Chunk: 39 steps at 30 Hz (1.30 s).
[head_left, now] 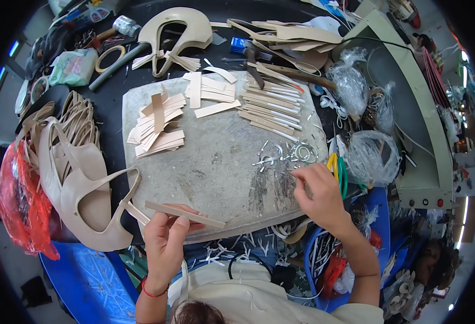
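A short beige strip [211,221] is pinched between the thumb and fingers of my left hand [163,243], low over the near left edge of a grey slab [216,183]. My right hand [323,197] is closed in a pinch over the slab's right side. Whatever its fingertips hold, if anything, is too small to make out. Just beyond them lie small silvery metal rings or buckles [302,153] in a loose cluster. Flat beige strips [162,141] are heaped on the slab's left, with paler strips [213,86] behind. Strips with white edges [270,113] lie in a row at the far right.
Beige shoe uppers [59,178] are piled at the left beside a red plastic bag [19,210]. A hammer [296,74] lies behind the slab. Yellow-and-green-handled scissors [342,175] and clear plastic bags [375,159] sit at the right. Blue bins [86,275] stand below the table.
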Available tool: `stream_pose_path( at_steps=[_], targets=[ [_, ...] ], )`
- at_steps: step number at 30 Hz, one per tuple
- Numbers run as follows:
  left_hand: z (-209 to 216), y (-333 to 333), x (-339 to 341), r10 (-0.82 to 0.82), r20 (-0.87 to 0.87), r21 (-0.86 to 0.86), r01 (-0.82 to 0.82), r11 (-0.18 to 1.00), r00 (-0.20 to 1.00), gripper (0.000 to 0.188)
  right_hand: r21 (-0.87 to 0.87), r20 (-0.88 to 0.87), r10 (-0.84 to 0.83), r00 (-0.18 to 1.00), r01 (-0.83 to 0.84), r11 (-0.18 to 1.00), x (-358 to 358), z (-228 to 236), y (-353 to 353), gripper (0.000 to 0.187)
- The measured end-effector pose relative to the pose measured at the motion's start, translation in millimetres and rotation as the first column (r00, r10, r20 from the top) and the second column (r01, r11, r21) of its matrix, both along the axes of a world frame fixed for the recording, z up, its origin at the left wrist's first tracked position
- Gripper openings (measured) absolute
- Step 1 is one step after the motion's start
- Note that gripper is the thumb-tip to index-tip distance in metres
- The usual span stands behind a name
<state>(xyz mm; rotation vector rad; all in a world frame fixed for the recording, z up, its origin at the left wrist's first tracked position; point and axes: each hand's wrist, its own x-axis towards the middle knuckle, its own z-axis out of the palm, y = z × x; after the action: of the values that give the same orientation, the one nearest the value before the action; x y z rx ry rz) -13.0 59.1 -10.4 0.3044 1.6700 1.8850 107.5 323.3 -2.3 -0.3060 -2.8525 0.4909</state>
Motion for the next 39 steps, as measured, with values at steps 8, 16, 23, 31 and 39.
stream_pose_path(
  at_steps=[8, 16, 23, 31, 39],
  targets=[
    [-13, 7, 0, -0.058, 0.228, 0.080, 0.041, 0.996, 0.972, 0.018, -0.930, 0.151, -0.130, 0.980, 0.185, 0.316, -17, 6, -57, 0.017],
    [-16, -1, -1, -0.058, 0.259, 0.098, 0.033, 0.995, 0.964, 0.020, -0.930, 0.225, 0.065, 0.972, 0.195, 0.310, -39, -5, -98, 0.018],
    [-18, -1, 0, -0.071, 0.214, 0.134, 0.042, 0.990, 0.974, 0.020, -0.927, 0.198, 0.058, 0.978, 0.168, 0.335, -40, -9, -101, 0.017],
    [-7, -11, -8, -0.070, 0.302, 0.108, 0.038, 0.993, 0.951, 0.018, -0.748, 0.339, 0.015, 0.941, 0.260, 0.610, -38, -3, -90, 0.027],
    [-1, -13, -9, 0.009, -0.069, -0.105, -0.016, 0.994, 0.998, 0.016, -0.097, -0.322, 0.388, 0.863, -0.438, 0.894, -73, 8, -124, 0.037]
  ],
)
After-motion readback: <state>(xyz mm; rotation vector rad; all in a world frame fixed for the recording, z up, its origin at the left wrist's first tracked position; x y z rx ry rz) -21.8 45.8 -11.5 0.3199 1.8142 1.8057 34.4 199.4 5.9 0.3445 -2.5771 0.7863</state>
